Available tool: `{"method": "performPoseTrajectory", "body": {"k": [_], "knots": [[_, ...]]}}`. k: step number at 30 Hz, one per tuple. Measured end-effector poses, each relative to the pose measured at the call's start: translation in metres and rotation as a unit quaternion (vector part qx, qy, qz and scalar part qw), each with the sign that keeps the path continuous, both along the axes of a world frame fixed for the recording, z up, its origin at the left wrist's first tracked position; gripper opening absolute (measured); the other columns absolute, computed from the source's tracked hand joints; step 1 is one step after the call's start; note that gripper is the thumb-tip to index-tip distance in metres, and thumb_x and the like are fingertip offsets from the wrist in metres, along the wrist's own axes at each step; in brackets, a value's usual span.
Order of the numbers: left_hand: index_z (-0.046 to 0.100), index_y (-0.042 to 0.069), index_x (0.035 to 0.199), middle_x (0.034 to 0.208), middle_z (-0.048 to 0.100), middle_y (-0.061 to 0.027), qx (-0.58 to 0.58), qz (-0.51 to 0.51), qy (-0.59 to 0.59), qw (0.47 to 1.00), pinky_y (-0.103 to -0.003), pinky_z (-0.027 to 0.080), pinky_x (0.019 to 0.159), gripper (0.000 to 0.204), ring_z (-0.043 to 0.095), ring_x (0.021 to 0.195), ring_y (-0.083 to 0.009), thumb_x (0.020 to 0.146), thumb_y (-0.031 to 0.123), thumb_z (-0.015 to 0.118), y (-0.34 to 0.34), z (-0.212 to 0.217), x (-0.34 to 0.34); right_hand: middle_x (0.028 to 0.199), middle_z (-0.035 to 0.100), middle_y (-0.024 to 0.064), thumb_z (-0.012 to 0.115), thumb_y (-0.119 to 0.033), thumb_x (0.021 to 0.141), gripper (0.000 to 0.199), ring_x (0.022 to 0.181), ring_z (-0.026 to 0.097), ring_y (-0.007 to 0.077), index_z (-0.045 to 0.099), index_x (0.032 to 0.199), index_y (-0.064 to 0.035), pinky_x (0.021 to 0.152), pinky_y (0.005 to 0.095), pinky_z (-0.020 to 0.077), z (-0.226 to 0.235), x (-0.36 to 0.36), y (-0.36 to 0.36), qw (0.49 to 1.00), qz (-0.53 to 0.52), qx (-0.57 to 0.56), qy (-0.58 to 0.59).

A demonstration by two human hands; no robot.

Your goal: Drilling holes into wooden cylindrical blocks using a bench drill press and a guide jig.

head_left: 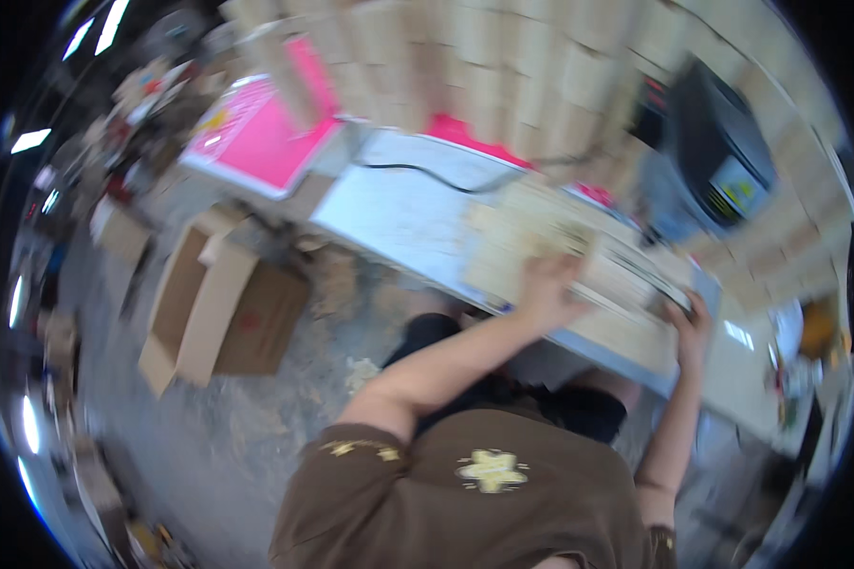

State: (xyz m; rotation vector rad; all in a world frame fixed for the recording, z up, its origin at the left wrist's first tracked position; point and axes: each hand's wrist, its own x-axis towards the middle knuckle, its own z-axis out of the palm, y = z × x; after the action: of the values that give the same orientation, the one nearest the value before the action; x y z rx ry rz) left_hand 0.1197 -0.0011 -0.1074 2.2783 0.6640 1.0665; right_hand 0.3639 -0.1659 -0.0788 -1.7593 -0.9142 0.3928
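My left hand [548,292] rests with bent fingers against a small pale block or stack [576,245] on the worktable. Motion smears these fingers, so their grip is unclear. At the right, my right hand [690,327] has its thumb and fingers round the end of a long pale strip [631,270] with a dark line along it. This strip lies slanting between the two hands, beside a pale wood-coloured board [503,232]. What the pieces are made of cannot be made out through the blur.
A blue-grey machine or bin [707,156] stands behind my right hand. Stacked pale blocks [503,66] line the back. A black cable [427,174] crosses the white tabletop [389,209]. Pink-and-white printed sheets [256,137] lie far left; an open cardboard box [223,308] stands on the floor.
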Motion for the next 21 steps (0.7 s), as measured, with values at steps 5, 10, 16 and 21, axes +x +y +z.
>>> {"method": "performPoseTrajectory", "body": {"k": [5, 10, 16, 21], "knots": [[0.058, 0.012, 0.114, 0.108, 0.055, -0.0083, -0.035, 0.026, 0.093, 0.995, -0.048, 0.027, 0.092, 0.072, 0.047, 0.107, -0.0279, 0.051, 0.038, 0.079, 0.017, -0.005, 0.02, 0.11, 0.054, 0.0084, 0.061, -0.011, 0.083, 0.033, 0.101, 0.051, 0.0175, 0.054, 0.113, 0.0015, 0.088, 0.0279, 0.0411, 0.004, 0.016, 0.017, 0.997, 0.031, -0.019, -0.067], [0.06, 0.014, 0.111, 0.096, 0.054, -0.0044, -0.075, 0.03, 0.038, 0.996, -0.045, 0.025, 0.091, 0.072, 0.046, 0.1, -0.0248, 0.044, 0.028, 0.083, 0.035, -0.006, 0.008, 0.1, 0.052, 0.0041, 0.058, -0.008, 0.085, 0.024, 0.092, 0.05, 0.013, 0.054, 0.107, 0.0001, 0.081, 0.0257, 0.0395, 0.007, -0.003, 0.035, 0.998, 0.045, -0.026, -0.038], [0.06, 0.014, 0.109, 0.091, 0.054, -0.0012, -0.033, -0.009, 0.039, 0.999, -0.042, 0.027, 0.088, 0.068, 0.047, 0.097, -0.0231, 0.046, 0.03, 0.081, 0.044, -0.009, 0.003, 0.108, 0.051, 0.0078, 0.057, -0.011, 0.086, 0.033, 0.099, 0.049, 0.0144, 0.049, 0.117, -0.0015, 0.087, 0.0262, 0.0368, 0.006, -0.001, 0.031, 0.997, 0.079, -0.018, 0.004], [0.059, 0.013, 0.109, 0.089, 0.054, -0.0018, -0.005, -0.037, 0.027, 0.999, -0.041, 0.028, 0.087, 0.064, 0.047, 0.095, -0.0234, 0.051, 0.032, 0.079, 0.05, -0.011, -0.002, 0.124, 0.046, 0.0125, 0.053, -0.021, 0.09, 0.048, 0.115, 0.043, 0.023, 0.038, 0.13, 0.0002, 0.097, 0.0351, 0.0339, 0.035, 0.011, 0.032, 0.987, 0.152, 0.026, -0.042]]}}
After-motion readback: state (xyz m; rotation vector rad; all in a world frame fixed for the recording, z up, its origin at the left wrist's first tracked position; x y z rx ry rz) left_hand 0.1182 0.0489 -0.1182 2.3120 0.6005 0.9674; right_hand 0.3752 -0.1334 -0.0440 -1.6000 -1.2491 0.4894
